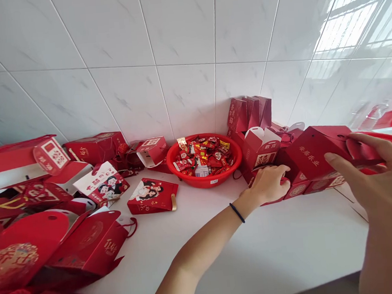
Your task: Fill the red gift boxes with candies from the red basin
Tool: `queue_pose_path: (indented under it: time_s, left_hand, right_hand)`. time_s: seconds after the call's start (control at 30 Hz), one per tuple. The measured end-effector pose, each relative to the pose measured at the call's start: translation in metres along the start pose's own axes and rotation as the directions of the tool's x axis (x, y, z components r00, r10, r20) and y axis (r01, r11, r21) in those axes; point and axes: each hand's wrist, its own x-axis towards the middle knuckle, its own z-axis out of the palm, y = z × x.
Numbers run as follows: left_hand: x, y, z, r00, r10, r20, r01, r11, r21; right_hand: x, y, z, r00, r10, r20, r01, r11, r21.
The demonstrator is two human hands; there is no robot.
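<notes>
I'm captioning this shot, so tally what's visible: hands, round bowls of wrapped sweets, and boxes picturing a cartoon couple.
Hands: 2 (left hand, right hand)
Bowl of wrapped sweets: 1
Boxes picturing a couple: 2 (white-faced box, red-faced box)
Total: 5

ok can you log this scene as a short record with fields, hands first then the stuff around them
left hand: among the clustered red boxes; grip unclear
left wrist: dark band
right hand: holds a gold-lettered box
centre: red basin of wrapped sweets
beside basin: box with a printed couple, lying on the white tabletop
far left: jumbled red boxes
back: tiled wall
</notes>
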Motion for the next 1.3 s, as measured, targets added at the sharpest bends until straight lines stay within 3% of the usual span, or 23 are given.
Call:
queue_pose_path:
  time_s: [0.1, 0.17, 0.27, 0.37, 0.5, 0.57, 0.63, 0.73, 0.8, 0.9, 1.17, 1.3]
  left_hand:
    - [0.006, 0.001, 0.004, 1.000, 0.019, -0.015, -0.022, 0.971, -0.239]
    - [0.008, 0.001, 0.006, 1.000, 0.003, -0.006, -0.005, 0.903, -0.430]
    - [0.009, 0.001, 0.007, 0.999, -0.004, 0.051, 0.031, 0.835, -0.550]
    - [0.008, 0.003, 0.004, 0.990, 0.091, 0.108, -0.037, 0.904, -0.426]
    - [0.003, 0.004, 0.002, 0.945, 0.216, 0.247, -0.205, 0.976, -0.069]
    - [-0.002, 0.002, 0.002, 0.947, 0.256, 0.197, -0.258, 0.966, -0.016]
    - [-0.009, -0.002, 0.002, 0.956, 0.289, 0.046, -0.288, 0.957, -0.017]
    - [-0.020, -0.011, -0.001, 0.962, 0.182, -0.204, -0.178, 0.983, 0.037]
    - [-0.027, -0.018, -0.004, 0.957, 0.059, -0.286, -0.036, 0.996, 0.085]
    - [-0.034, -0.025, -0.005, 0.965, -0.025, -0.262, 0.061, 0.989, 0.133]
    - [-0.036, -0.033, 0.005, 0.984, -0.052, -0.170, 0.072, 0.990, 0.118]
    - [-0.039, -0.038, 0.007, 0.979, -0.051, -0.197, 0.062, 0.997, 0.051]
  right_hand:
    - [0.000, 0.001, -0.002, 1.000, 0.005, -0.005, -0.005, 1.000, 0.001]
    - [-0.001, 0.002, -0.003, 1.000, 0.018, -0.004, -0.018, 1.000, -0.001]
    - [-0.001, 0.003, -0.005, 1.000, 0.023, -0.004, -0.023, 1.000, 0.003]
    - [0.000, 0.004, -0.005, 1.000, 0.024, -0.007, -0.024, 1.000, -0.001]
    - [0.000, 0.004, -0.003, 1.000, 0.020, -0.011, -0.020, 1.000, -0.005]
    - [0.000, 0.005, -0.002, 1.000, 0.009, -0.012, -0.009, 1.000, -0.002]
    - [-0.001, 0.006, -0.002, 1.000, 0.004, -0.013, -0.004, 1.000, 0.007]
    - [-0.002, 0.008, -0.001, 1.000, 0.005, -0.013, -0.005, 1.000, 0.012]
    - [-0.003, 0.008, 0.000, 1.000, -0.008, -0.005, 0.008, 1.000, 0.017]
    - [-0.005, 0.008, 0.004, 0.999, -0.036, 0.015, 0.035, 0.999, 0.030]
    - [-0.011, 0.006, 0.011, 0.992, -0.071, 0.106, 0.068, 0.997, 0.026]
    - [-0.016, 0.002, 0.016, 0.973, -0.121, 0.197, 0.123, 0.992, 0.001]
